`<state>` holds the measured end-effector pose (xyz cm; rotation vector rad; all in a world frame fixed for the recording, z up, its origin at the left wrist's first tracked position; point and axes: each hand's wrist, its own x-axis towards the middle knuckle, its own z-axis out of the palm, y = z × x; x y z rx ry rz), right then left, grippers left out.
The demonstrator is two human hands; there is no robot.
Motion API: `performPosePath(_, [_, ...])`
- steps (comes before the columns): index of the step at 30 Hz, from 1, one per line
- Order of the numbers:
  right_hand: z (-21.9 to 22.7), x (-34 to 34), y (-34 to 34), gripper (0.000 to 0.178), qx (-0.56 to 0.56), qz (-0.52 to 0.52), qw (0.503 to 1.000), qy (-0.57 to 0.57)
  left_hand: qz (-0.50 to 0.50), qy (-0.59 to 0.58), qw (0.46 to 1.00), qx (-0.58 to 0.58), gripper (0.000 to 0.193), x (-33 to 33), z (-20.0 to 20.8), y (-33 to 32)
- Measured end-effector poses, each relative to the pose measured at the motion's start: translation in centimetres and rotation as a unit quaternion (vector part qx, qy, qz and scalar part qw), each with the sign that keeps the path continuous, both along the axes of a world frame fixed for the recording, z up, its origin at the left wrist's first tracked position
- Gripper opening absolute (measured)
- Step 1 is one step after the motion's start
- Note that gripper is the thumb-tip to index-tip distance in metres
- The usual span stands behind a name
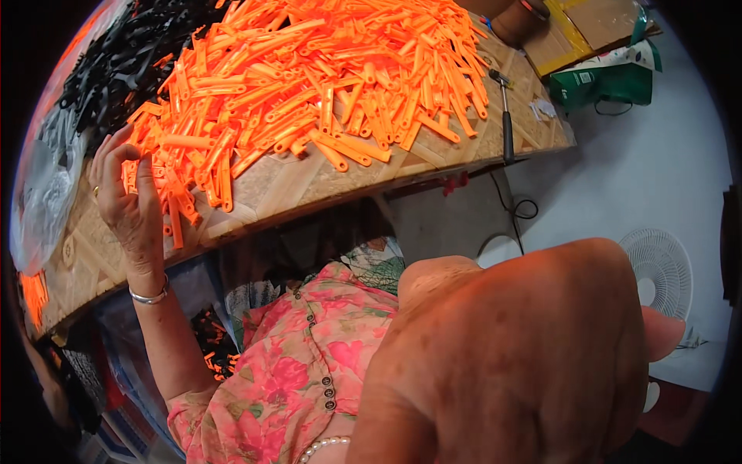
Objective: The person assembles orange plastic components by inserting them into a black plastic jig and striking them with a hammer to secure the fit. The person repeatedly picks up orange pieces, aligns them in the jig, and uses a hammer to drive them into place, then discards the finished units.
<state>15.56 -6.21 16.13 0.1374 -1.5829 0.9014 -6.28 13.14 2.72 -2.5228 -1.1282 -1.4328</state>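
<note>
My left hand (126,197) rests at the left edge of a large heap of orange plastic handles (309,69), slim pieces with a hole at one end. Its fingers are bent, with a gap between thumb and forefinger; orange pieces show through the gap, and I see nothing clearly gripped. A silver bangle circles that wrist. Very near the camera, the back of my right hand (525,356) fills the lower right. Its fingers are mostly hidden, so whether it holds anything does not show. Behind my left hand lies a pile of black plastic parts (116,62).
A hammer (507,124) lies at the right end of the wood-patterned table (286,189). Clear plastic sheeting (50,185) covers the left side. Beyond the right end are cardboard boxes (595,31), a green bag (607,85) and a white fan (657,271). A cable (514,213) hangs below.
</note>
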Motion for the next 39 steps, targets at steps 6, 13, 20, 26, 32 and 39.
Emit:
performPosePath(6, [-0.1,0.6,-1.8,0.057,0.003,-0.048,0.999,-0.007,-0.096,-0.105,0.985,-0.094,0.009,2.2,1.2,-2.6])
performPosePath(13, [-0.6,1.4,-2.7,0.055,0.006,-0.09,0.996,0.0,-0.161,-0.141,0.962,-0.169,0.011,4.0,1.3,-5.4])
performPosePath(20, [-1.6,2.1,-2.4,0.053,-0.016,-0.149,0.989,0.012,-0.284,-0.253,0.866,-0.325,0.012,5.1,1.3,-7.2])
performPosePath(26, [-7.8,1.6,2.8,0.051,-0.278,-0.465,0.833,-0.114,-0.395,-0.259,0.798,-0.374,0.012,5.2,2.5,-6.6])
performPosePath(32, [-12.7,-0.8,4.7,0.042,-0.46,-0.196,0.864,-0.061,-0.448,-0.228,0.766,-0.401,0.012,5.5,3.0,-5.9])
performPosePath(39, [-14.5,0.1,4.8,0.034,-0.576,-0.086,0.81,0.064,-0.428,-0.078,0.86,-0.269,0.018,5.8,3.0,-3.1])
